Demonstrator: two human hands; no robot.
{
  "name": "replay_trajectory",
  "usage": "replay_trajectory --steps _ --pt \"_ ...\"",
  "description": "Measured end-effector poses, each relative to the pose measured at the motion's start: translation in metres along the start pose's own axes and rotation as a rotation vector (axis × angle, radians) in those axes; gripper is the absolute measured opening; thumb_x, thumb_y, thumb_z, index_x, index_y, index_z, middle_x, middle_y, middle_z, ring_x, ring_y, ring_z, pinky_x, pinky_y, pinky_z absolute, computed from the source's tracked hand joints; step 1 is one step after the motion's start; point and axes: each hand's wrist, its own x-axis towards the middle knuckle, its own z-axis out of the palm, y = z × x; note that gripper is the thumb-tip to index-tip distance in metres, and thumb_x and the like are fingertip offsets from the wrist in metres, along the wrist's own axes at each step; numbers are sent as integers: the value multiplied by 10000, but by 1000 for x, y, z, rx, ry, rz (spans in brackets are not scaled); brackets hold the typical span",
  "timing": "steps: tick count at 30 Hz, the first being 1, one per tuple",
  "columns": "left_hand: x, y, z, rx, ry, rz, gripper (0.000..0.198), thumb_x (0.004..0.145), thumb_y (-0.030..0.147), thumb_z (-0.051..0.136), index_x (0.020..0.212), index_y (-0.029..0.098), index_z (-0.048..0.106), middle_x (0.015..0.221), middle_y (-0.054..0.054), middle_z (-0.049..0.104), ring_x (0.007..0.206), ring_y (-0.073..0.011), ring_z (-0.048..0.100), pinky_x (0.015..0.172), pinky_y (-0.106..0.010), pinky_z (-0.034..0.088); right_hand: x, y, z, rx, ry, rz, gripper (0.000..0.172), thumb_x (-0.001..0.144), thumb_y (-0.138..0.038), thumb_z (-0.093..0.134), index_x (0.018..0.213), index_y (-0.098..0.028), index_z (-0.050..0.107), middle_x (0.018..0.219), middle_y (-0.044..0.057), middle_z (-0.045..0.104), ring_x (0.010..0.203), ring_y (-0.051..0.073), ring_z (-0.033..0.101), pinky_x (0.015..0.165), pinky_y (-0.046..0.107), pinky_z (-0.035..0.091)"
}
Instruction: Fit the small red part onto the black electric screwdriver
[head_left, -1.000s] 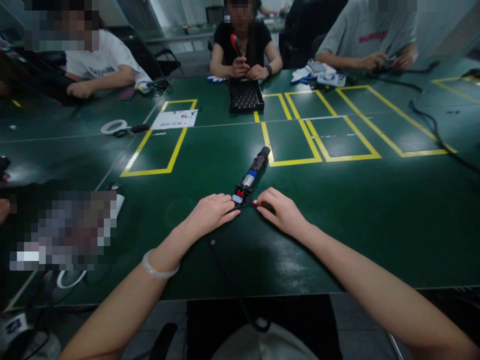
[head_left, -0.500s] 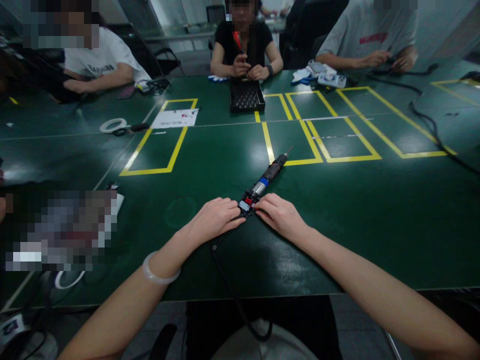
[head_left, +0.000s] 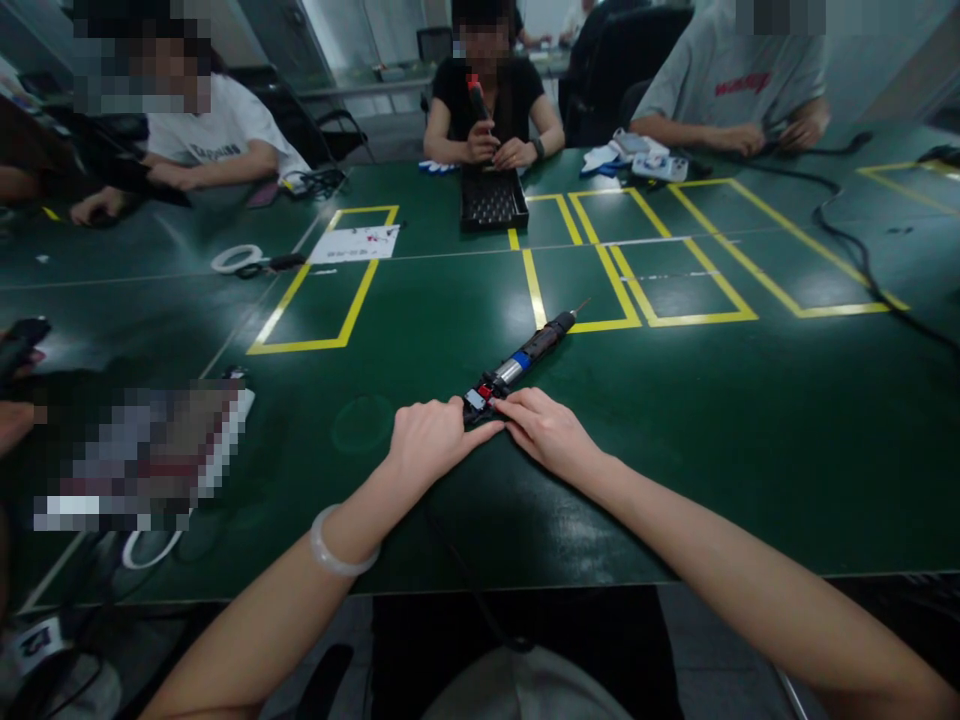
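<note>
A: Setting?

B: Workroom, dim light. Long green table [head_left: 750, 440] fills most of the view.

A: Grip?

B: Left hand [head_left: 431, 440] closed about the near end of a slim dark tool [head_left: 523, 360], thumb stretched out below it towards the other hand. Right hand [head_left: 547, 430]: fingertips drawn close together, touching the tool's side by a small red part [head_left: 486, 392]. Cannot tell whether a piece is pinched there; the fingers cover it.

A: Where's the tool?

B: On the table in front of the wearer, lying aslant, thin tip pointing away and to the right, over yellow tape [head_left: 615, 324]. Silver section and blue band showing along the body.

A: More on the surface?

B: Glossy, patched with reflections, thin seams running across. More taped outlines farther off. Chair [head_left: 622, 65] behind the far edge.

A: Others about?

B: Person in black [head_left: 442, 105] opposite, holding a red-and-black tool upright above a black tray [head_left: 495, 224]. Person in grey [head_left: 697, 90] to the right, person in white [head_left: 240, 130] to the left. White sheet [head_left: 352, 243] beside a white ring [head_left: 225, 258]. Pixelated item [head_left: 150, 455] at near left, unreadable.
</note>
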Motion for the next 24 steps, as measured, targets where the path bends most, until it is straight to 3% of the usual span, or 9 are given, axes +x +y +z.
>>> replay_trajectory --steps 9,14,19,24 --pt "16 -10 -1 -32 8 -70 862 866 817 214 927 154 762 844 -201 721 837 -363 699 670 -378 465 0 -4 -1 68 -31 -23 564 889 -126 556 1436 -205 442 1320 142 553 1215 282 535 1010 479 524" --pt "25 -27 -2 -45 -5 -132 846 836 842 246 995 181 749 887 -186 729 870 -368 690 704 -384 475 -1 -7 -7 59 -62 -25 542 926 -179 544 1450 -208 409 1335 135 554 1175 282 551 988 475 527" --pt "34 -56 -1 -51 -11 -222 891 807 872 210 1000 183 741 922 -184 728 896 -379 679 714 -396 483 -2 -2 -10 51 -51 -4 494 931 -177 537 1416 -197 443 1339 135 553 1183 278 549 992 472 518" --pt "46 -98 2 -79 -48 -353 930 775 892 208 1002 165 741 988 -213 716 914 -405 664 729 -442 482 -2 0 -10 57 -64 -5 479 932 -180 536 1403 -202 458 1338 131 559 1183 275 555 989 474 515"
